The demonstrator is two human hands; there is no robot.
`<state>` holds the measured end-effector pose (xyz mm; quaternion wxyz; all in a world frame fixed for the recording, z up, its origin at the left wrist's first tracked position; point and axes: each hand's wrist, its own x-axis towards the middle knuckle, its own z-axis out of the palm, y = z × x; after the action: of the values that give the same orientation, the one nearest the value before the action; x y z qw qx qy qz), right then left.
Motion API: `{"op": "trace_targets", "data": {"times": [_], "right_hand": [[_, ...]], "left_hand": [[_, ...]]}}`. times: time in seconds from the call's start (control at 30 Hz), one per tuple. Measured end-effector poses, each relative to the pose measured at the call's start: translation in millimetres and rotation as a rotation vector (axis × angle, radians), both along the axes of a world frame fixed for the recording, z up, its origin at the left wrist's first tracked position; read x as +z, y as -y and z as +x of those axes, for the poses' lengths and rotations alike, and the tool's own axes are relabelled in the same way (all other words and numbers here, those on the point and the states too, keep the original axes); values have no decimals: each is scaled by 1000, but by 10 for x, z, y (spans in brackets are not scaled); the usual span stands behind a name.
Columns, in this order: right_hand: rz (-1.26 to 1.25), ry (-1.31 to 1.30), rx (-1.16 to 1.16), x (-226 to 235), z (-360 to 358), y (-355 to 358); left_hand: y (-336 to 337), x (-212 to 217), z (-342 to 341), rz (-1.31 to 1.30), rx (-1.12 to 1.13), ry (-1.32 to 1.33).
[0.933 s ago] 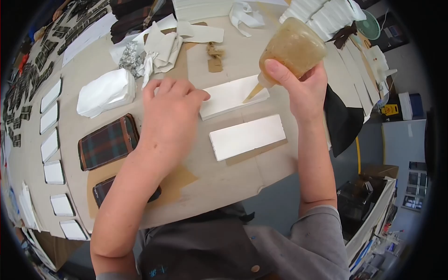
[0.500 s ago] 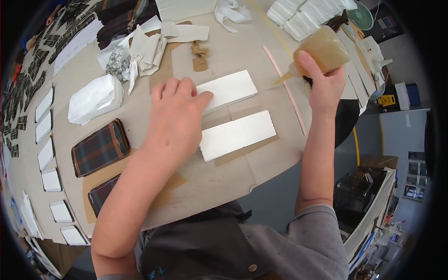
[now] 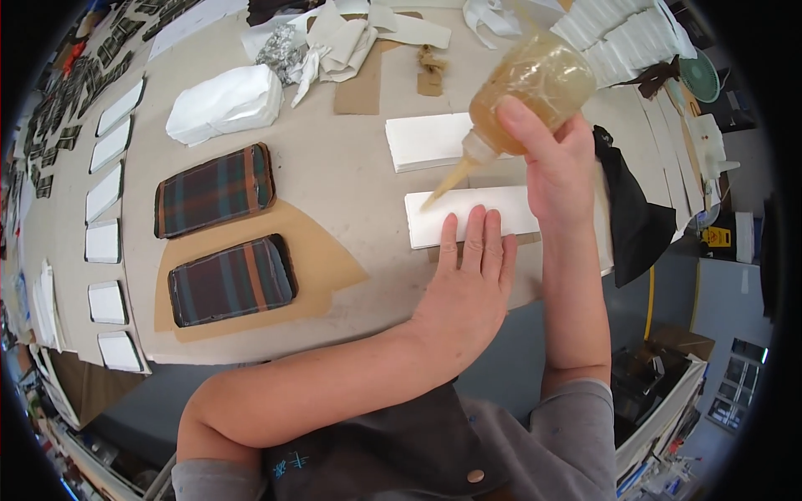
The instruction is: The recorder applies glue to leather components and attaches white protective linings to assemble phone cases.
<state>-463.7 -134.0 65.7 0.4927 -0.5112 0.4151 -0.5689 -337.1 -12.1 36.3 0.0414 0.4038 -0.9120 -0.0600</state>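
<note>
Two bare hands at a worktable, seen from where I stand. Item, left hand (image 3: 464,305): palm down, the visible fingers straight and slightly parted, tips laid on the nearer white oblong block (image 3: 424,227); how the thumb lies I cannot tell. Item, right hand (image 3: 558,167): closed round a squeeze bottle (image 3: 535,79) of amber liquid, thumb along its near side, fingers curled about the far side. Bottle tilted, nozzle pointing down at the block's left end; whether the tip touches is unclear.

Surface: beige-covered table (image 3: 351,159). On it, a farther white block (image 3: 426,140), partly behind the bottle; two dark plaid pads (image 3: 213,192), one resting on brown paper (image 3: 330,271); a thick white stack (image 3: 225,102); six white pieces (image 3: 103,240) along the left; crumpled pale scraps (image 3: 342,46); black cloth (image 3: 635,221) at right.

Room: grey floor (image 3: 501,380), yellow stripe (image 3: 650,305).

Writing: blue characters on the dark apron (image 3: 359,468); dark marks, too small to read, on a yellow sign (image 3: 717,238).
</note>
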Motion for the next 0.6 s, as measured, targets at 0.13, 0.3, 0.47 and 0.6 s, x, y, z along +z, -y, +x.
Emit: {"op": "trace_targets", "data": {"times": [0.13, 0.3, 0.47, 0.6], "right_hand": [[-63, -25, -24, -66, 85, 40], [-38, -36, -16, -115, 68, 25], [91, -67, 87, -137, 75, -90], [43, -31, 33, -118, 52, -49]], "left_hand": [[-24, -26, -22, 7, 16, -20], [-37, -38, -19, 8, 24, -83], [-19, -59, 8, -2, 15, -34], [-6, 7, -37, -23, -10, 30]]}}
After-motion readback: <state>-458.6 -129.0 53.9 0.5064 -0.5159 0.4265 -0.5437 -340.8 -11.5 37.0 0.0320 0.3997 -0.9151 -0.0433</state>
